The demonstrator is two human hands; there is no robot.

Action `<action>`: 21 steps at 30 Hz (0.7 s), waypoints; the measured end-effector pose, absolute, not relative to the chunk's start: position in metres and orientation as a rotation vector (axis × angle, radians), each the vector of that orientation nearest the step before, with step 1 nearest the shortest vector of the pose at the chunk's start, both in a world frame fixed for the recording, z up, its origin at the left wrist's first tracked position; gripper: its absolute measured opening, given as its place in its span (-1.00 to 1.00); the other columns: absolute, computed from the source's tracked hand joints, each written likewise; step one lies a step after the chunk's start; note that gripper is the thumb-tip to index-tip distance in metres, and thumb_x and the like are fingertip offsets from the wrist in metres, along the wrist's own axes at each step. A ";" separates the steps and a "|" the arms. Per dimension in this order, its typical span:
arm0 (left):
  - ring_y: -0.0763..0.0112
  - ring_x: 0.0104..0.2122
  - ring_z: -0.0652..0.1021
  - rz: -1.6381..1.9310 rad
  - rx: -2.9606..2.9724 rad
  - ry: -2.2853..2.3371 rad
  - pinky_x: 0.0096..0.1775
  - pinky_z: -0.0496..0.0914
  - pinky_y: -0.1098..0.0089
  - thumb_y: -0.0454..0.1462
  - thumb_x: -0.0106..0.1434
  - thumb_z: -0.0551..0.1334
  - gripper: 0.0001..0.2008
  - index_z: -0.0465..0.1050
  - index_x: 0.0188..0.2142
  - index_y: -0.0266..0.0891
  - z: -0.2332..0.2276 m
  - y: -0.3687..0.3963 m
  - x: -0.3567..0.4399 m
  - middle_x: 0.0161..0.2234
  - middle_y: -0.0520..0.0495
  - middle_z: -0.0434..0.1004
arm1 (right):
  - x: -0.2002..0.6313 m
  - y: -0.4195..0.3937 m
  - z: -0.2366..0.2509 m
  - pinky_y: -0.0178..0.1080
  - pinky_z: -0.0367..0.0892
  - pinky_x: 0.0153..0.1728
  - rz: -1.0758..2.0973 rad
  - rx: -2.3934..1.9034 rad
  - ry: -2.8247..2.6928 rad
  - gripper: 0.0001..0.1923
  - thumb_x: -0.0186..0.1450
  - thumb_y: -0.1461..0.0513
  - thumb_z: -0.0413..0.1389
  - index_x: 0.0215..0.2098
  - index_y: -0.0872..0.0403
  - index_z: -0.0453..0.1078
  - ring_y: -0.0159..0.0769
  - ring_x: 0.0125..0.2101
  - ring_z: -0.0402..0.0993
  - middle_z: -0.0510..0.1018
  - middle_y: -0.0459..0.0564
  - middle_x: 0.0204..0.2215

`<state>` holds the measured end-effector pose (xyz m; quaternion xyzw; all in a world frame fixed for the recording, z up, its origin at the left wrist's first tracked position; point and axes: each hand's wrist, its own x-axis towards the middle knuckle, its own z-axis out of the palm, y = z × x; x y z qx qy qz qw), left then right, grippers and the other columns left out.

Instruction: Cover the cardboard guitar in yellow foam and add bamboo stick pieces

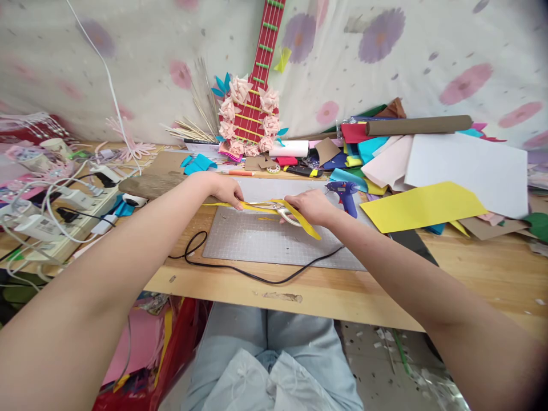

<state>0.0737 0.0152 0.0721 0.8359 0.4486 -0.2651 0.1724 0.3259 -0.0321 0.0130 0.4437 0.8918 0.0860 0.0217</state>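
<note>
My left hand (226,190) pinches one end of a long yellow paper strip (305,222) over the grey cutting mat (274,242). Gripped in my right hand (311,206) is a pair of scissors (282,212), whose blades lie along the strip. The strip's free end hangs down to the right of the scissors. Both hands hover just above the mat's far part, close together.
A blue glue gun (345,194) stands right of my right hand, its black cord (257,274) looping across the mat's front. Coloured paper sheets (422,205) and a cardboard tube (419,124) pile at right. A power strip (64,220) with plugs sits left. A paper guitar (252,108) leans behind.
</note>
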 end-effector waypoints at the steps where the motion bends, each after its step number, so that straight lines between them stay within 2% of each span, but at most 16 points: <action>1: 0.27 -0.04 0.42 -0.753 2.379 1.286 -0.02 0.21 0.40 0.09 0.00 0.16 -0.41 0.39 0.01 0.00 0.072 0.014 0.074 0.01 0.04 0.44 | 0.326 -0.032 0.012 -0.31 -0.18 -0.53 0.266 1.374 2.767 -0.36 0.14 -0.26 -0.16 -0.22 0.04 0.36 -0.20 -0.43 0.46 0.57 0.06 -0.43; 6: 0.20 0.02 0.38 -0.753 2.400 1.380 -0.01 0.24 0.37 0.00 -0.13 0.28 -0.23 0.24 0.13 -0.02 0.068 0.005 0.075 0.08 0.01 0.37 | 0.326 -0.031 0.004 -0.31 -0.15 -0.52 0.217 1.326 2.756 -0.42 0.17 -0.23 -0.13 -0.22 0.02 0.36 -0.23 -0.42 0.46 0.58 0.03 -0.40; 10: 0.28 -0.03 0.43 -0.729 2.369 1.385 -0.02 0.24 0.42 -0.09 -0.05 0.24 -0.24 0.14 0.18 -0.05 0.061 0.000 0.071 0.04 0.02 0.41 | 0.326 -0.029 -0.003 -0.30 -0.14 -0.51 0.238 1.344 2.747 -0.47 0.18 -0.20 -0.12 -0.26 0.02 0.37 -0.24 -0.41 0.47 0.58 0.01 -0.40; 12: 0.26 0.02 0.39 -0.697 2.395 1.387 0.01 0.22 0.41 -0.04 -0.04 0.22 -0.20 0.08 0.21 -0.11 0.057 -0.004 0.066 0.11 -0.04 0.32 | 0.328 -0.029 -0.005 -0.30 -0.13 -0.51 0.241 1.309 2.781 -0.51 0.20 -0.17 -0.10 -0.27 0.02 0.36 -0.25 -0.38 0.47 0.57 0.00 -0.36; 15: 0.12 0.14 0.23 -0.656 2.502 1.407 0.10 0.12 0.29 0.09 -0.09 0.22 -0.04 -0.02 0.24 -0.24 0.050 -0.017 0.056 0.22 -0.21 0.10 | 0.334 -0.030 -0.008 -0.29 -0.09 -0.49 0.261 1.286 2.813 -0.55 0.22 -0.12 -0.08 -0.25 0.04 0.35 -0.25 -0.34 0.46 0.56 0.00 -0.32; 18: -0.01 0.19 0.11 -0.633 2.611 1.455 0.16 -0.03 0.15 0.16 -0.14 0.21 0.05 -0.06 0.24 -0.32 0.041 -0.035 0.045 0.22 -0.32 0.05 | 0.339 -0.031 -0.010 -0.27 -0.03 -0.44 0.296 1.281 2.830 -0.55 0.21 -0.11 -0.05 -0.23 0.06 0.34 -0.22 -0.31 0.45 0.55 0.02 -0.30; 21: -0.04 0.19 0.09 -0.628 2.659 1.485 0.17 -0.10 0.08 0.11 -0.12 0.22 0.01 -0.04 0.23 -0.35 0.036 -0.046 0.037 0.21 -0.36 0.05 | 0.340 -0.033 -0.010 -0.25 0.01 -0.37 0.341 1.236 2.871 -0.56 0.21 -0.10 -0.03 -0.22 0.07 0.34 -0.20 -0.28 0.44 0.54 0.04 -0.29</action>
